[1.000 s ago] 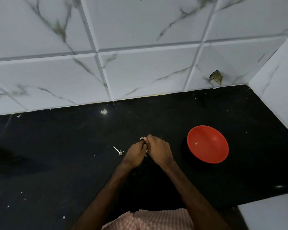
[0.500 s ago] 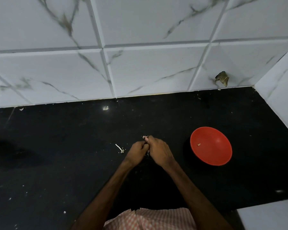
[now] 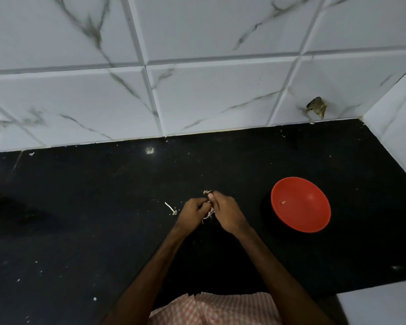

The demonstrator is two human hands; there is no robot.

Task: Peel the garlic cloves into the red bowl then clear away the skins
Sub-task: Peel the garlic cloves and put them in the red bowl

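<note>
Below marbled white tiles (image 3: 220,95), black counter (image 3: 80,207) with red bowl (image 3: 312,216)

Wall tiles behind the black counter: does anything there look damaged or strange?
Yes. One tile near the right corner has a broken dark patch just above the counter, with a pale crumb lying below it. The other tiles look whole.

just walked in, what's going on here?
A person is peeling garlic over a black counter. The left hand and right hand both pinch a garlic clove between them, and loose skin hangs below it. The red bowl sits to the right, apart from the hands, with one small piece inside. A skin scrap lies left of the hands.
</note>
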